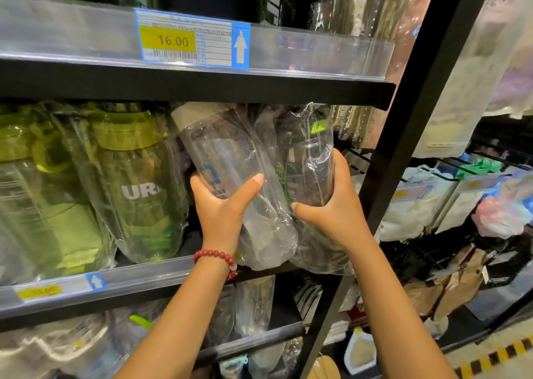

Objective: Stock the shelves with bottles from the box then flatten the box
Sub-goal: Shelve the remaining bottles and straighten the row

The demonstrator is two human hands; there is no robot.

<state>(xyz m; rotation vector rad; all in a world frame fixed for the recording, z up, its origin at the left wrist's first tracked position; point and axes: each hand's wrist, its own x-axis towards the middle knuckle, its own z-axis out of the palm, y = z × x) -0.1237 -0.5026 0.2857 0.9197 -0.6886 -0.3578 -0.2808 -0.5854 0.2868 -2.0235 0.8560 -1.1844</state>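
Two black shelf boards (202,86) bounding the working bay, upper edge low over the bottle caps, lower edge fronted by a clear price rail (138,285). Black upright post (403,153) closing the bay hard on the right, just beside the right hand. Left part of the bay packed with green bottles (135,182) in plastic sleeves, leaving open room only at the right end, between green stock and post. Clear bottle with blue print (227,159), bagged, tilted with its cap leaning left under the upper board, base at the shelf's front lip. Dark bottle (308,159), also bagged, close against it on the right, nearly upright. Left hand (222,202) wrapped round the clear bottle, thumb across the front, fingers curled behind, red bead bracelet (217,259) at the wrist. Right hand (331,205) clamped round the dark bottle, fingers hooked over its far side. Both forearms reaching up and forward. Yellow price tag (170,40) above.
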